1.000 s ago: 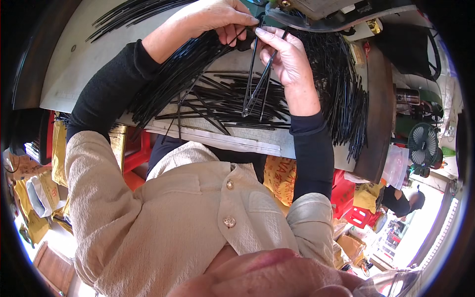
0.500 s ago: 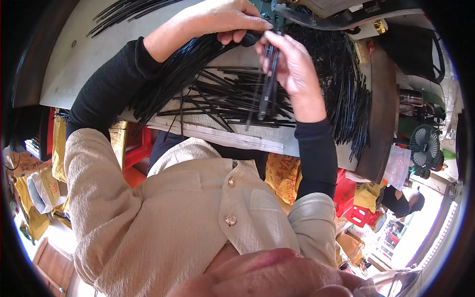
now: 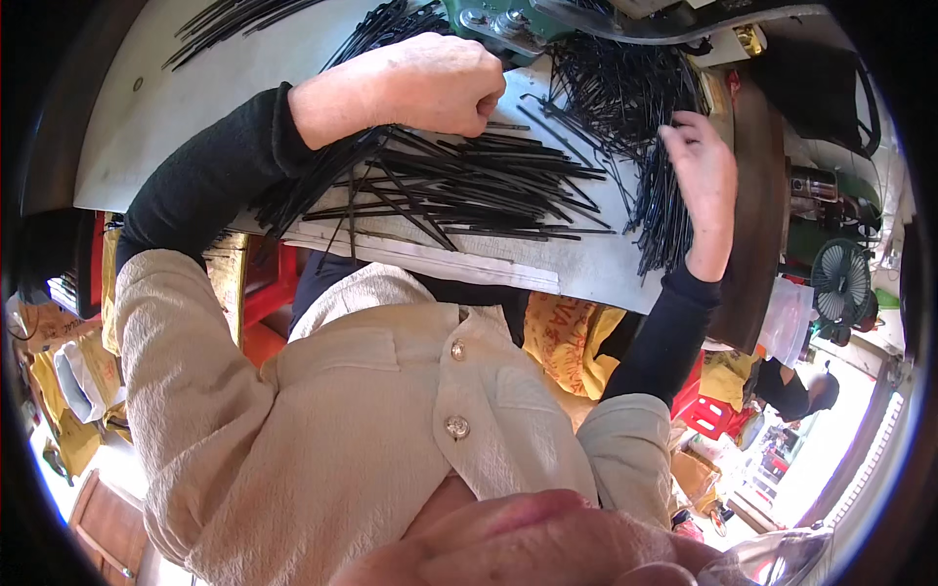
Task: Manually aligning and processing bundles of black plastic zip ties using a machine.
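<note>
My left hand hovers over the far middle of the worktable with its fingers curled in. Whatever they hold, if anything, is hidden. Beneath it lies a loose heap of thin black strips, some crossing at angles, and a denser bundle of black strips runs under my left wrist. My right hand is at the right pile of bent black strips, thumb and fingers apart and nothing visible held between them. A green machine part with bolts stands at the far edge, beyond my left hand.
More black strips lie at the far left of the pale tabletop. A dark wooden edge bounds the right side. Beyond it are a green fan and another person. Yellow sacks are below the table.
My hands were together near the machine, the right one gripping some black strips. Now the right has moved right to the pile without them, and the left has shifted slightly nearer and left, fingers curled.
</note>
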Demonstrator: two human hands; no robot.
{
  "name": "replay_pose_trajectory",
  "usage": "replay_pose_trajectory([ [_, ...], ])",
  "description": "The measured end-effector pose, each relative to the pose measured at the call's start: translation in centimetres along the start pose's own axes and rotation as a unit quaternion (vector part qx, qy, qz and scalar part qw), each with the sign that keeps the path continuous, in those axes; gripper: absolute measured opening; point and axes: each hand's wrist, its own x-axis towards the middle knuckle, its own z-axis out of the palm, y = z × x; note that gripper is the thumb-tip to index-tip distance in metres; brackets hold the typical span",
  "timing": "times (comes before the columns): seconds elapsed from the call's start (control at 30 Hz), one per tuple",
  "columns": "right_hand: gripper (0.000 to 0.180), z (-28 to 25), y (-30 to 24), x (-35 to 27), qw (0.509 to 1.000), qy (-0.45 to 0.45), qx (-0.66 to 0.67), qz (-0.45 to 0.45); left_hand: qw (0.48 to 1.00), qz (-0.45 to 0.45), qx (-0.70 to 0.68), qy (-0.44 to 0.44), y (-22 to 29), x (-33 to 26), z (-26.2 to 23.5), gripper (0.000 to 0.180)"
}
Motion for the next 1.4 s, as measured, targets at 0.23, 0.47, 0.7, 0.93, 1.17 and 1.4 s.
replay_pose_trajectory([
  [0.23, 0.018, 2.6, -5.7, -1.7, 0.98, -0.121, 0.049, -0.153, 0.999, 0.009, -0.027, 0.035, -0.4, -0.1, -0.1, 0.015],
  [0.47, 0.011, 3.4, -5.8, -1.0, 0.982, -0.113, 0.062, -0.138, 0.991, -0.033, -0.13, -0.018, -0.7, 0.2, -1.2, 0.017],
  [0.7, 0.011, 3.7, -5.6, -1.2, 0.979, -0.083, 0.076, -0.168, 0.988, -0.008, -0.151, 0.034, -1.5, 0.6, -0.2, 0.022],
  [0.93, 0.011, 3.7, -5.9, -1.3, 0.98, -0.085, 0.044, -0.177, 0.986, -0.007, -0.164, 0.003, -2.3, 0.7, -0.1, 0.022],
  [1.17, 0.009, 3.9, -6.3, -1.3, 0.983, -0.06, 0.039, -0.17, 0.971, -0.062, -0.229, -0.038, -1.6, 0.6, -1.2, 0.02],
  [1.4, 0.01, 4.3, -5.9, -1.1, 0.983, -0.035, 0.109, -0.144, 0.955, -0.082, -0.284, -0.026, -1.2, 0.6, -1.9, 0.026],
])
